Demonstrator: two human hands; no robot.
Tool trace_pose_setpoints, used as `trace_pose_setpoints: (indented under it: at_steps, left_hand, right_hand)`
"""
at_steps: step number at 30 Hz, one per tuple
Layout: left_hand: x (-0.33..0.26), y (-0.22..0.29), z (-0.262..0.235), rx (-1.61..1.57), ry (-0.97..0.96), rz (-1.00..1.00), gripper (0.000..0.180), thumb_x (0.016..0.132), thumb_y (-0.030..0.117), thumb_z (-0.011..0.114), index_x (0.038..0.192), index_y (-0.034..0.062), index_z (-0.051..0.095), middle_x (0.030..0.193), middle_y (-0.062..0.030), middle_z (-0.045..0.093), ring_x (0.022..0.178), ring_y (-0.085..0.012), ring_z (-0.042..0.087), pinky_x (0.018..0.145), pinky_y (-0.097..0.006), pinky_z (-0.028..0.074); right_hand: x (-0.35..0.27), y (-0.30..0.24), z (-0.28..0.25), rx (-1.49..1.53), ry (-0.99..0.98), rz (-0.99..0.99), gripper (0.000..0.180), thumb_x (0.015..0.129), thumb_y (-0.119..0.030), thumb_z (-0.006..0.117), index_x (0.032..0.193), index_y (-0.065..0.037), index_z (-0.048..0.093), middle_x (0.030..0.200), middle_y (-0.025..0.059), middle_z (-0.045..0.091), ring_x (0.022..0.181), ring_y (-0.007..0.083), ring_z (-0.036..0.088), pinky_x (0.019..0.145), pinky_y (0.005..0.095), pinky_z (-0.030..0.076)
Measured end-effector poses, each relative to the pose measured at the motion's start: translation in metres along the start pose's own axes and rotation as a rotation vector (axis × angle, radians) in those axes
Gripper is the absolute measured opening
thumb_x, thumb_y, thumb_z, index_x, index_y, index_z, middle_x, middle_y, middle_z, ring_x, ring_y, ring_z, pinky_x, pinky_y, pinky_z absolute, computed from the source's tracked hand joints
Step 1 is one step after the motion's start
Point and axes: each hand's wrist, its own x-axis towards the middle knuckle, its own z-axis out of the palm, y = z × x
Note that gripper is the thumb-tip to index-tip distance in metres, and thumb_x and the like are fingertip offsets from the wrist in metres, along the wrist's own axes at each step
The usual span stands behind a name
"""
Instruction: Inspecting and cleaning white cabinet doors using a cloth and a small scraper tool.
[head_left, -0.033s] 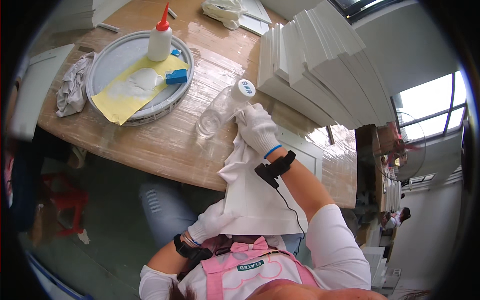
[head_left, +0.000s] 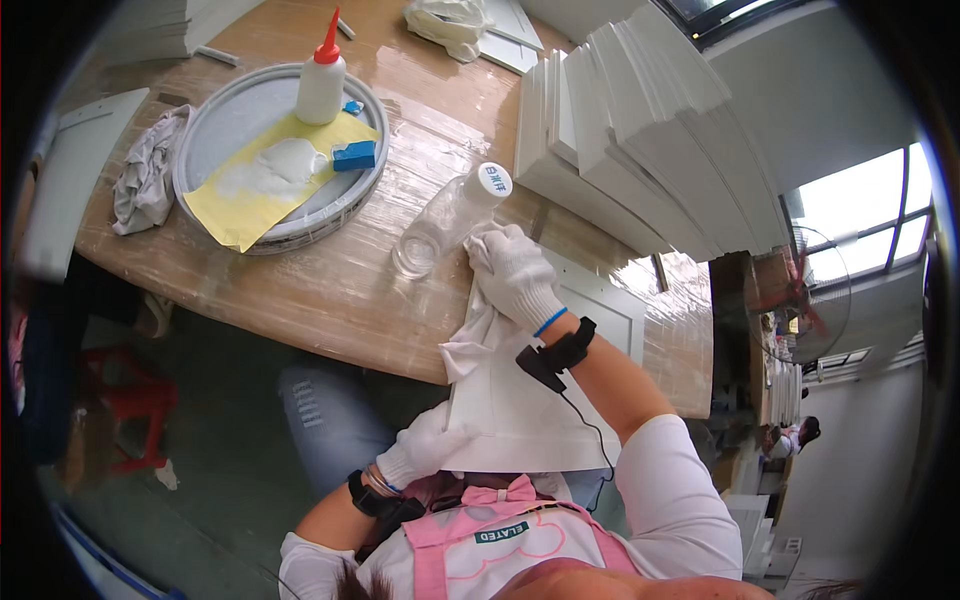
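A white panel (head_left: 545,405) with a raised frame border lies tilted between my lap and the table edge. My right hand (head_left: 515,272), in a white knit glove, is closed on a white cloth (head_left: 478,335) at the panel's left edge. The cloth hangs down along that edge. Just beyond this hand stands a clear bottle (head_left: 432,232) with a white cap, apart from the fingers. Nearer to me, my gloved left hand (head_left: 428,445) grips the panel's near left corner, its fingertips lying on the white surface.
On the wrapped table (head_left: 300,285), a grey round lid (head_left: 215,125) bears yellow sandpaper (head_left: 225,215), white paste (head_left: 290,160), a blue block (head_left: 354,156) and a red-tipped squeeze bottle (head_left: 321,90). A crumpled rag (head_left: 150,175) lies left. Stacked white panels (head_left: 640,130) stand back right. A red stool (head_left: 130,400) is below left.
My right hand and the cloth have shifted slightly toward me, away from the bottle's cap. The left hand stays on the panel's corner.
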Motion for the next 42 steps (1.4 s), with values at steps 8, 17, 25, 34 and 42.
trace_pose_setpoints:
  at_steps: [8, 17, 25, 34, 42]
  left_hand:
    - [0.004, 0.003, 0.013, -0.071, 0.095, -0.039, 0.041, 0.095, 0.021, 0.059, 0.126, -0.0030, 0.049, 0.099, -0.0119, 0.064, 0.067, -0.0135, 0.065, 0.047, -0.024, 0.054]
    - [0.007, -0.005, 0.022, -0.132, 0.161, 0.003, 0.043, 0.094, 0.019, 0.059, 0.126, -0.0057, 0.044, 0.096, -0.0154, 0.064, 0.063, -0.0198, 0.067, 0.047, -0.029, 0.057]
    - [-0.002, -0.001, 0.025, -0.047, 0.240, 0.027, 0.049, 0.094, 0.025, 0.060, 0.128, -0.0060, 0.043, 0.095, -0.0171, 0.064, 0.062, -0.0231, 0.068, 0.046, -0.031, 0.056]
    - [0.003, 0.000, 0.032, -0.047, 0.267, 0.024, 0.047, 0.094, 0.022, 0.057, 0.129, -0.0060, 0.042, 0.095, -0.0171, 0.064, 0.061, -0.0236, 0.067, 0.045, -0.032, 0.056]
    - [0.004, -0.003, 0.033, 0.022, 0.301, 0.044, 0.047, 0.092, 0.020, 0.056, 0.128, -0.0071, 0.042, 0.094, -0.0193, 0.063, 0.058, -0.0258, 0.067, 0.040, -0.033, 0.056]
  right_hand:
    - [0.028, 0.021, -0.011, 0.036, -0.073, 0.225, 0.028, 0.092, -0.031, 0.061, 0.110, -0.010, 0.063, 0.113, 0.0198, 0.061, 0.102, 0.0399, 0.062, 0.087, 0.0456, 0.051]
    - [-0.088, 0.216, -0.060, -0.018, 0.030, 0.570, 0.041, 0.095, -0.038, 0.054, 0.121, -0.006, 0.057, 0.115, 0.0234, 0.060, 0.104, 0.0413, 0.061, 0.089, 0.0463, 0.049]
    - [-0.099, 0.209, -0.060, -0.154, 0.004, 0.517, 0.034, 0.094, -0.035, 0.055, 0.108, -0.004, 0.063, 0.112, 0.0216, 0.062, 0.104, 0.0367, 0.063, 0.085, 0.0463, 0.052]
    - [-0.110, 0.247, -0.060, -0.268, -0.018, 0.426, 0.030, 0.094, -0.028, 0.054, 0.101, -0.003, 0.068, 0.100, 0.0216, 0.067, 0.096, 0.0367, 0.067, 0.080, 0.0442, 0.055]
    - [-0.138, 0.257, -0.071, -0.201, -0.034, 0.553, 0.032, 0.094, -0.029, 0.055, 0.108, -0.002, 0.065, 0.110, 0.0205, 0.065, 0.100, 0.0388, 0.065, 0.085, 0.0439, 0.053]
